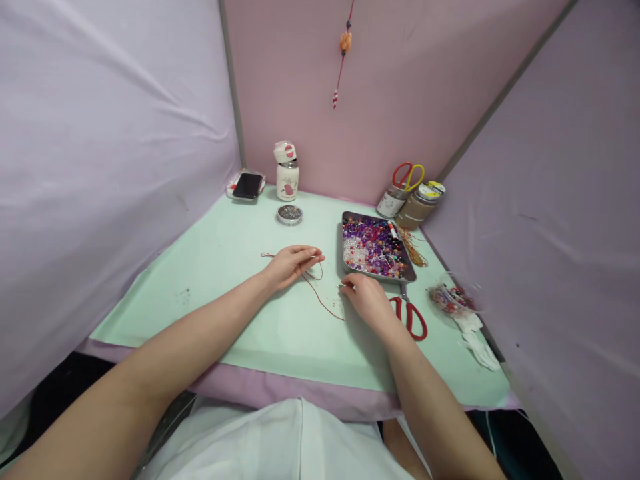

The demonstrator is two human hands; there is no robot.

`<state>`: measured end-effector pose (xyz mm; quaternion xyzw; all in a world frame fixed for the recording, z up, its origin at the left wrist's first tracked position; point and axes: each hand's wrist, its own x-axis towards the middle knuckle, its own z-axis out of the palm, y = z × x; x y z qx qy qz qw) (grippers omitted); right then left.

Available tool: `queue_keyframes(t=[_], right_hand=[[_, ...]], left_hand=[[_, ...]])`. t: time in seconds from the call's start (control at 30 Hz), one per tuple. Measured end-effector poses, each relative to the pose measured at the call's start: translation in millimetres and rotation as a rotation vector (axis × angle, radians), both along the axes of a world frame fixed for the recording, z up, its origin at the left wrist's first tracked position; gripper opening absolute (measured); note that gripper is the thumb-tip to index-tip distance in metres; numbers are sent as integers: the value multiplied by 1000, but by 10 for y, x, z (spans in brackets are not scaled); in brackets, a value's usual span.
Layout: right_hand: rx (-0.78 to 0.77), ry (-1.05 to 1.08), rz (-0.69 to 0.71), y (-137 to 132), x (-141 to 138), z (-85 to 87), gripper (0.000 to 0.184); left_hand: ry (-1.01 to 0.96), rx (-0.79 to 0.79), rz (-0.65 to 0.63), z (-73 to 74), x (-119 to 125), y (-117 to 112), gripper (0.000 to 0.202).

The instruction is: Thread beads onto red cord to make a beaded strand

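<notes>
My left hand (291,267) is closed in a pinch on a thin red cord (323,303). The cord loops beneath its fingertips, and one loose end trails over the table toward my right hand (367,299). That hand is pinched too, with something tiny and shiny at its fingertips, too small to name. Just beyond it is a metal tray (374,275) full of purple, red, clear and orange beads. Red-handled scissors (416,323) lie beside my right wrist, partly covered by the forearm.
Behind my left hand stand a round tin (289,214) and a white bottle (287,181); a phone (249,186) lies farther left. Jars (419,209), one holding scissors, stand back right. A plastic tub (453,300) and tissue (481,348) lie right. A beaded string (345,43) hangs behind.
</notes>
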<state>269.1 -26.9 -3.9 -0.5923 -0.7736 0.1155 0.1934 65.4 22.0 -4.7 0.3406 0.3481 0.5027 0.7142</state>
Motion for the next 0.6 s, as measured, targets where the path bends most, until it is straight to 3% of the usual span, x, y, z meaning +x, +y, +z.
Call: queue_keyframes(t=[0.33, 0.43, 0.6], right_hand=[[-109, 25, 18, 69, -82, -135, 5], [-67, 105, 2, 47, -93, -9, 6], [135, 424, -35, 127, -208, 335, 6]], left_hand=[[-10, 4, -10, 4, 3, -5, 9], [-8, -2, -7, 14, 5, -16, 9], [-4, 3, -18, 19, 2, -22, 9]])
